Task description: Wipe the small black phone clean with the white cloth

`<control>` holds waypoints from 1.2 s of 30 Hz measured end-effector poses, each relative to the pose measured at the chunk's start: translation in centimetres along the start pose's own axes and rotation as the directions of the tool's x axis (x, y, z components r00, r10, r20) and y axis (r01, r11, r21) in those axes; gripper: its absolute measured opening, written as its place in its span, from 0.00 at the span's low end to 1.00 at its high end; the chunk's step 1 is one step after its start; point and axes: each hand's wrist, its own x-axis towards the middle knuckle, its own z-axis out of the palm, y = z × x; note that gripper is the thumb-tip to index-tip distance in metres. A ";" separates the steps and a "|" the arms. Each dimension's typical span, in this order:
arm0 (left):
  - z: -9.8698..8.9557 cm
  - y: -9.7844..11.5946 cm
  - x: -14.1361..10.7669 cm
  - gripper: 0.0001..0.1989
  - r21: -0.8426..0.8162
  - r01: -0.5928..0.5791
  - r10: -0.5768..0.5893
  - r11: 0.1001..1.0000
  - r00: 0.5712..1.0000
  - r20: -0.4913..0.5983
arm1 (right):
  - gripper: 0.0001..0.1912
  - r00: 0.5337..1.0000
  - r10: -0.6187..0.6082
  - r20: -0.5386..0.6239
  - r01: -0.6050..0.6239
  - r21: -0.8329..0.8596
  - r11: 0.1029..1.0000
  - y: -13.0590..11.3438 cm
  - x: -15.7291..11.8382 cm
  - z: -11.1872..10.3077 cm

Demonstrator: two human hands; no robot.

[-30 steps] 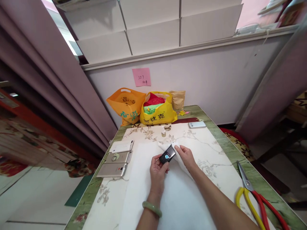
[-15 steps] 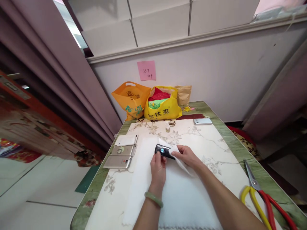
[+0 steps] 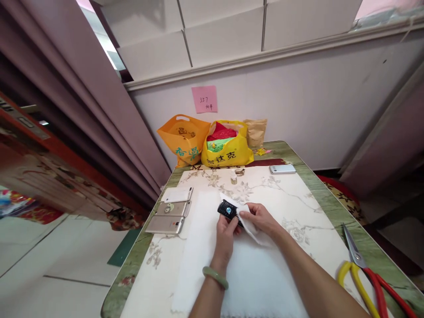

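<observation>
The left hand (image 3: 228, 232) had its fingers around a black phone (image 3: 225, 207), keypad up, above a white sheet (image 3: 258, 278); the right hand (image 3: 261, 218) pinched a white cloth (image 3: 253, 232) over the phone's other end. The step in hand looked like wiping, and the next move seemed to call for a steady left grip with the cloth pressed close. Three phones (image 3: 165, 224) lay leftward on the worktop (image 3: 304, 176), scissors (image 3: 357, 257) rightward.
</observation>
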 end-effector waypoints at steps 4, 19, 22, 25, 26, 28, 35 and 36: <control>0.0 0.0 0.0 0.12 0.029 0.003 -0.003 1.000 1.000 0.020 | 0.22 0.999 -0.029 -0.036 0.029 0.010 1.000 0.1 0.0 0.1; 0.5 0.5 -0.4 0.15 -0.044 0.037 -0.039 0.998 0.999 -0.038 | 0.28 0.905 -0.064 -0.420 0.065 -0.014 0.998 0.7 0.7 -0.8; 0.7 0.5 -0.4 0.16 -0.030 0.004 -0.006 1.000 0.996 -0.084 | 0.28 0.965 -0.065 -0.254 0.047 -0.076 0.996 0.5 0.3 -0.2; 0.5 0.5 -0.1 0.15 -0.032 -0.028 0.025 0.999 0.994 -0.103 | 0.22 0.992 -0.048 -0.116 0.030 -0.147 0.989 0.5 0.3 0.2; 0.5 0.4 0.0 0.15 -0.045 -0.025 0.021 0.999 0.995 -0.097 | 0.21 0.996 -0.031 -0.085 0.018 -0.145 0.989 0.5 0.3 0.2; 0.4 0.3 0.1 0.15 -0.068 -0.019 0.013 0.998 0.996 -0.087 | 0.20 0.999 -0.003 -0.046 -0.002 -0.117 0.993 0.7 0.4 0.1; 0.4 0.4 0.0 0.16 0.036 -0.017 0.018 0.999 0.999 -0.034 | 0.18 0.992 -0.048 -0.117 0.037 -0.088 0.995 1.5 0.7 0.2; 0.4 0.6 -0.1 0.16 0.052 -0.009 0.009 0.999 1.000 0.005 | 0.18 0.989 -0.049 -0.142 0.040 -0.065 0.997 1.5 0.8 0.3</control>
